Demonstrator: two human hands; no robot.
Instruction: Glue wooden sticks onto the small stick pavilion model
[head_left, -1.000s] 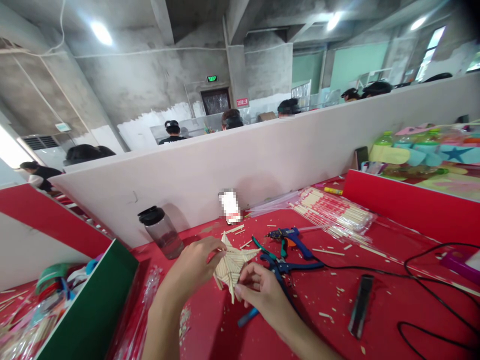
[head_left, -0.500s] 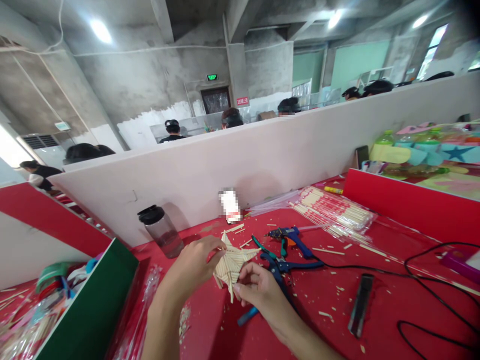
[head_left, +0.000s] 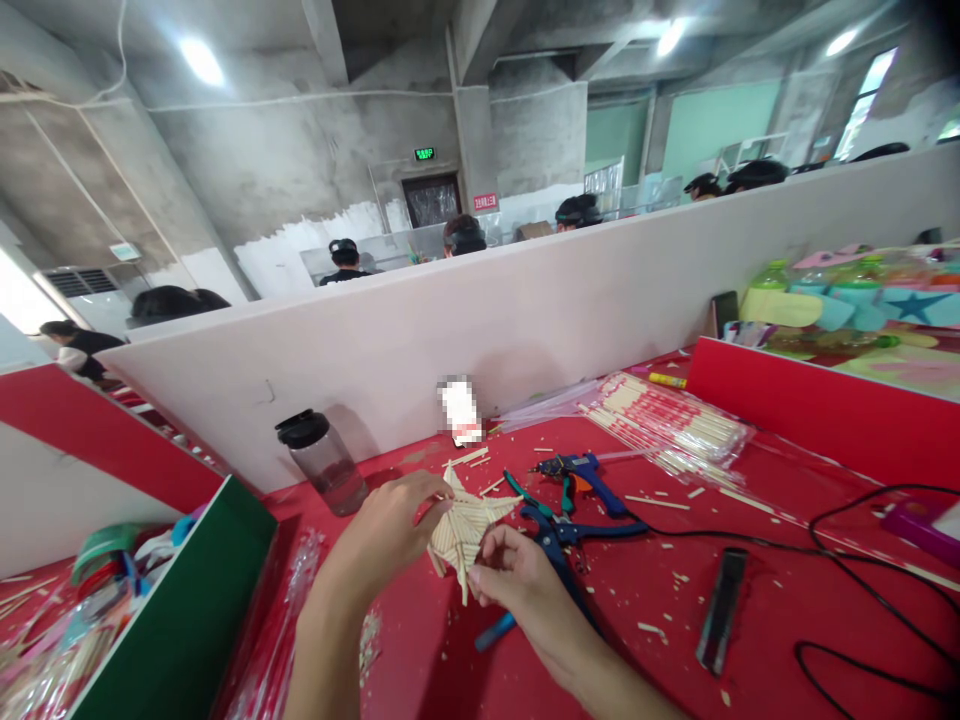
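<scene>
A pale wooden stick model (head_left: 466, 522), built of thin sticks laid side by side with pointed corners, is held between both hands above the red table. My left hand (head_left: 409, 510) grips its left upper side, fingers bent over it. On the lower right, my right hand (head_left: 517, 570) pinches the model's edge near its downward point. Just right of the model lie green-handled pliers (head_left: 525, 490), a blue hot glue gun (head_left: 581, 475) and a blue-handled cutter (head_left: 559, 540), which my right hand and forearm partly cover.
A dark-lidded water bottle (head_left: 322, 465) stands by the white partition (head_left: 420, 350). Bagged sticks (head_left: 675, 425) lie at the back right. A black cable (head_left: 750, 540) crosses the right side. Stick scraps dot the red table (head_left: 622, 640). A green divider (head_left: 187, 600) stands left.
Almost nothing differs. The stick model is very slightly tilted in my hands, which keep the same places around it.
</scene>
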